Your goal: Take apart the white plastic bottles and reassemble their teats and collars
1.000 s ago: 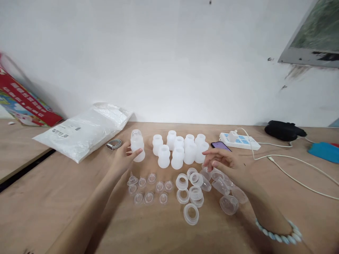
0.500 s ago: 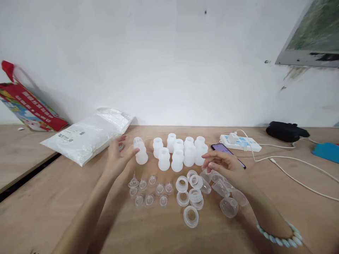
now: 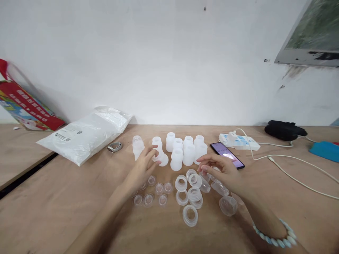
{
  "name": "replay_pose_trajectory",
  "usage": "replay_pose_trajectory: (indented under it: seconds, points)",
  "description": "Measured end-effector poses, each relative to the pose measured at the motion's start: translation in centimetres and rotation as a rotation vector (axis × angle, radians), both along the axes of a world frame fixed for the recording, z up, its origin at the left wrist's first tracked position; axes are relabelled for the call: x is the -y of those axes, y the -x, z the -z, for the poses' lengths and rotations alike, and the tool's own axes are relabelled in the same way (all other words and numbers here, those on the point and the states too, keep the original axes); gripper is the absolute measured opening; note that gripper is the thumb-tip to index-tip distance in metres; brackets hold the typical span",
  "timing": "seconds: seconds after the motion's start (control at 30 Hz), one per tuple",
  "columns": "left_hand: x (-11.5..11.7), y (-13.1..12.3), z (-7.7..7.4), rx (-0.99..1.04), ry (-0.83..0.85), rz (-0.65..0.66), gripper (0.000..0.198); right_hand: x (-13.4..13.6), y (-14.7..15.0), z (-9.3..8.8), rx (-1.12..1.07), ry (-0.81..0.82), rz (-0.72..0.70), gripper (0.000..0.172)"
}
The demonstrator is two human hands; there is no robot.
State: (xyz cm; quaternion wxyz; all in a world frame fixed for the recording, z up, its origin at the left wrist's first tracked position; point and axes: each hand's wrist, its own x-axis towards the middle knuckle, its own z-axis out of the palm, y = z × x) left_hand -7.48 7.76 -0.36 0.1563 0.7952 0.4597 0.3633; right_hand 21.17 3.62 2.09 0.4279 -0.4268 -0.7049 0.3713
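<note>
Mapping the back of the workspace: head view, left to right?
Red printed bag, white plastic package, white bottle with clear domed top, cluster of open-necked white bottles, black rectangular phone with lit screen, black soft pouch, flat blue object.

White wall [image 3: 169,63], scuffed at right; brown wooden tabletop [image 3: 47,197].

White bottles [image 3: 176,160] stand upright in a group on a wooden bench [image 3: 47,211].
The left hand [image 3: 144,163], thumb and fingers apart, is at the bottles on the left side; whether it touches them is not clear. The right hand [image 3: 221,168] hangs with bent fingers above some clear caps [image 3: 228,205]. Clear teats [image 3: 148,200] and translucent rings [image 3: 190,222] lie on the near side.
</note>
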Motion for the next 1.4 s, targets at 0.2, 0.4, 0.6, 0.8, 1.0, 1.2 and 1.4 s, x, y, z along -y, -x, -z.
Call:
replay_pose_trajectory:
  seconds: [0.2, 0.4, 0.6, 0.8, 1.0, 1.2, 1.4]
  points:
    - [0.7, 0.6, -0.9, 0.144, 0.148, -0.063, 0.014, 0.4, 2.5, 0.8, 0.25, -0.068, -0.098, 0.012]
    - [-0.1, 0.5, 1.0, 0.135, 0.155, -0.091, 0.033, 0.6, 3.9, 2.2, 0.648, -0.387, -0.106, 0.011]
    - [-0.2, 0.4, 1.4, 0.046, 0.13, -0.063, 0.047, 0.5, 5.0, 3.2, 0.89, -0.466, -0.157, 0.017]
    - [1.3, 0.2, -0.5, -0.262, -0.315, -0.132, 0.033, 0.7, 4.4, 2.6, 0.726, -0.446, -0.082, 0.016]
    - [2.7, -2.3, -0.4, -0.581, -0.196, 0.244, 0.01, 0.8, 3.4, 2.2, 0.542, -0.452, -0.017, 0.017]
    - [2.8, -2.6, -0.1, -0.468, -0.022, 0.276, 0.015, 0.7, 2.9, 2.2, 0.368, -0.411, 0.053, 0.018]
    - [3.8, -3.3, -1.1, 0.453, 0.573, 0.376, 0.017, 1.3, 3.6, 1.8, 0.098, -0.236, 0.02, 0.022]
